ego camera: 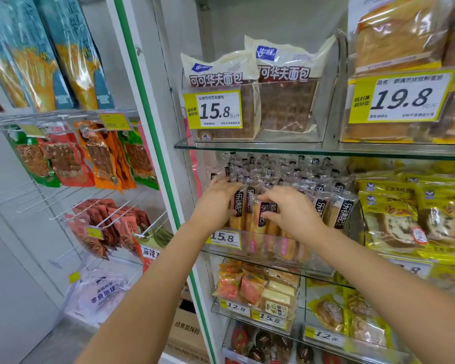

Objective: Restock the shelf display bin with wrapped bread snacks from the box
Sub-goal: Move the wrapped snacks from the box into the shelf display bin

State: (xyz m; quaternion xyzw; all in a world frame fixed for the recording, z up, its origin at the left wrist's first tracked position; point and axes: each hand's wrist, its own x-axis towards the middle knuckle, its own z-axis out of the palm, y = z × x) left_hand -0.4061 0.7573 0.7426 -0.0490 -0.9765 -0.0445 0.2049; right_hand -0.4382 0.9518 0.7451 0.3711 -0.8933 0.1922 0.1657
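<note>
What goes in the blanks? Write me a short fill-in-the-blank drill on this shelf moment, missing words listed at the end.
1. Both hands, left hand and right hand, touch the wrapped bread snacks standing in the clear ____.
2. The yellow price tag on that display bin reads ____.
3. The cocoa waffle bread bags sit on the glass shelf ____ the snacks.

Missing words: bin; 15.8; above

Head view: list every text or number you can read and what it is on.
"15.8" on the upper yellow price tag.
"19.8" on the right price tag.
"15.8" on the bin tag below the left hand.
"12.8" on the lower tag.
Snack wrappers beside the right hand: not legible.
</note>
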